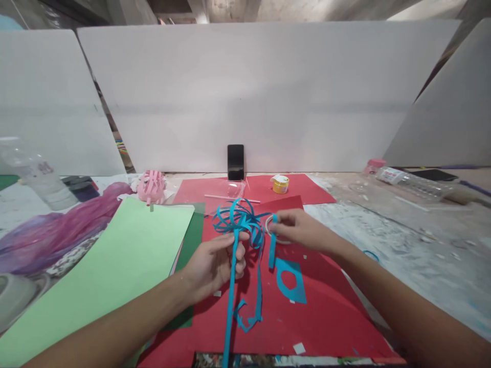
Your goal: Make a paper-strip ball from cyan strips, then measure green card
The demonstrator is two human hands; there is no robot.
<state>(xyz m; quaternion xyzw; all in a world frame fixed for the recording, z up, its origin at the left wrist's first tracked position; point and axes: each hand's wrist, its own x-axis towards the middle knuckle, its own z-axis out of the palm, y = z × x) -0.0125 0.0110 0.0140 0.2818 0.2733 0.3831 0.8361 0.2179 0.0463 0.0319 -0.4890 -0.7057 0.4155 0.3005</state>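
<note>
My left hand is closed around a blue paper-covered stick, just under a tuft of curled blue paper strips at its top. The stick points down toward me and runs out of view at the bottom. To the right, my right hand pinches a short blue paper strip that hangs downward. A thin pale ring, perhaps a tape roll, lies behind these fingers, partly hidden. Loose blue paper trimmings and a blue paper square with a round hole lie on red sheets.
Light green paper covers the left side, near a purple plastic bag and a pink paper ball. A phone leans on the white board. Behind the tuft stands a yellow tub; a plastic bottle lies right.
</note>
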